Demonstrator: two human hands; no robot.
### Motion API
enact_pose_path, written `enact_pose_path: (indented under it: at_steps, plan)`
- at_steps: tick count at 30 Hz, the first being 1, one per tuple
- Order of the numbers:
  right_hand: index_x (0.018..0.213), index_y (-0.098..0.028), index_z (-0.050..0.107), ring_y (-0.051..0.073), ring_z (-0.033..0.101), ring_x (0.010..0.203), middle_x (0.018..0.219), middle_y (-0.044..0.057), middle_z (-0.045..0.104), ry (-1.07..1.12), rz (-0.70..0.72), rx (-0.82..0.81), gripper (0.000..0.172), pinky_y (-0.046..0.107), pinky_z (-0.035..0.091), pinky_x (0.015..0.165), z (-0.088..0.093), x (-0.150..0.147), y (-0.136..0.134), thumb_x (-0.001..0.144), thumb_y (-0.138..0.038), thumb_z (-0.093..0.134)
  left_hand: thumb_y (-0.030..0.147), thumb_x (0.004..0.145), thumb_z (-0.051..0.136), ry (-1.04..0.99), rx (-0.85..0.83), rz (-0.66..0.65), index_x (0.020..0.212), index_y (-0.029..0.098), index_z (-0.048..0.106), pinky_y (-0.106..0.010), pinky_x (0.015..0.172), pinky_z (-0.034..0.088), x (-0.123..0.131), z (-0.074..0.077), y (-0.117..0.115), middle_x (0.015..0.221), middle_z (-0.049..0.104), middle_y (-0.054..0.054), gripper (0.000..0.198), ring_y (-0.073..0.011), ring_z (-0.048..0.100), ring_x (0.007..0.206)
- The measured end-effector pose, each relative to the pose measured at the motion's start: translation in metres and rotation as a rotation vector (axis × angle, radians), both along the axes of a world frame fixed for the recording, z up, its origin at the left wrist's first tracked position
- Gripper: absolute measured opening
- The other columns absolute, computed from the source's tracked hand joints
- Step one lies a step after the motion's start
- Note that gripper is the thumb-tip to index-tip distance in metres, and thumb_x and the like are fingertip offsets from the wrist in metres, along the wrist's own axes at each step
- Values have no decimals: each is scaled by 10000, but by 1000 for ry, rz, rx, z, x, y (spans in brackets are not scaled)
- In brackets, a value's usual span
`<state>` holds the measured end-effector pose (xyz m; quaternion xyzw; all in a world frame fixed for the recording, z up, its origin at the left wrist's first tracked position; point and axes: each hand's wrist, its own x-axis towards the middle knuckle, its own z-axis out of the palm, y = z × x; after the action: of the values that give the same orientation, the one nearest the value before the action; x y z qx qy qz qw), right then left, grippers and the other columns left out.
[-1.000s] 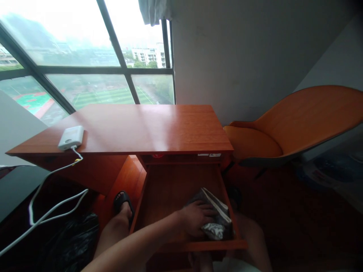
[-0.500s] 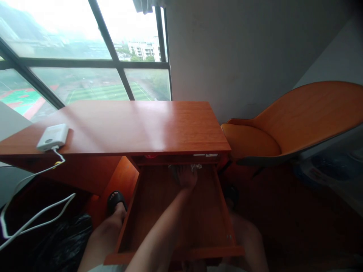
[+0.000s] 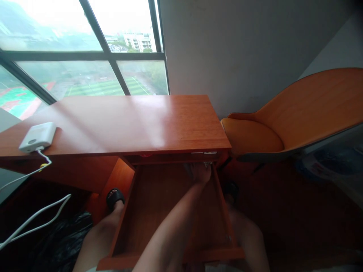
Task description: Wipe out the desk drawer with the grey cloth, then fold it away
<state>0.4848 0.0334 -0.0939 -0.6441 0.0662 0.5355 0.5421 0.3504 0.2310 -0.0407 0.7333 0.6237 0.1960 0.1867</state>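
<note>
My left hand (image 3: pixel 200 173) reaches deep into the open wooden drawer (image 3: pixel 159 204), at its back right corner under the desk top (image 3: pixel 127 124). Its fingers are hidden under the desk's front edge, so I cannot tell whether they grip anything. A small sliver of a grey-and-white patterned pouch (image 3: pixel 208 164) shows just beyond the hand, pushed to the back of the drawer. The rest of the drawer floor is bare wood. My right hand is out of sight.
A white adapter (image 3: pixel 37 136) with a white cable (image 3: pixel 34 217) lies on the desk's left end. An orange lounge chair (image 3: pixel 297 117) stands to the right. My legs flank the drawer, the left foot in a black sandal (image 3: pixel 114 197). A black bag (image 3: pixel 62 245) lies lower left.
My left hand moved from the drawer's front right, where it lay on the patterned pouch, to the back of the drawer. The pouch went with it and is now almost hidden under the desk.
</note>
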Motion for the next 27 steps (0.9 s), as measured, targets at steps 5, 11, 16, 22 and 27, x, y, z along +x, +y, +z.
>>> enact_pose_path:
  at_steps: [5, 11, 16, 22, 27]
  plan:
    - [642, -330, 577, 179, 612, 460, 509, -56, 579, -75, 21, -142, 75, 248, 394, 337, 1, 10, 12, 703, -374, 582, 343, 826, 480, 25, 48, -195, 1377, 182, 372, -502, 1119, 192, -9, -1, -17, 1388, 476, -126, 584, -319, 354, 1301]
    - [674, -304, 581, 193, 634, 508, 609, -36, 632, -33, 20, -154, 104, 273, 433, 364, 3, 6, 13, 685, -399, 620, 293, 786, 514, 92, 86, -438, 1476, 170, 179, -467, 1131, 173, -29, 8, -40, 1482, 347, -141, 777, -317, 324, 1334]
    - [680, -310, 590, 207, 647, 538, 614, -25, 633, 72, 85, -150, 106, 286, 446, 385, -1, 4, 9, 670, -395, 652, 305, 799, 510, 159, 92, -532, 1491, 249, 122, -488, 1104, 199, -40, 11, -49, 1520, 286, -126, 795, -333, 331, 1332]
    - [733, -321, 592, 213, 641, 531, 622, -22, 629, 105, 166, -165, 116, 305, 452, 364, -10, 8, 2, 693, -430, 599, 229, 740, 539, 131, 53, -371, 1459, 182, 226, -502, 1132, 140, -28, 1, -23, 1490, 350, -123, 785, -317, 256, 1371]
    - [750, -340, 584, 220, 634, 517, 594, -27, 605, 86, 144, -172, 119, 315, 455, 343, -16, 12, 4, 708, -446, 550, 214, 762, 530, 67, 31, -311, 1386, 206, 375, -505, 1120, 197, -19, -4, 8, 1386, 497, -110, 643, -313, 384, 1306]
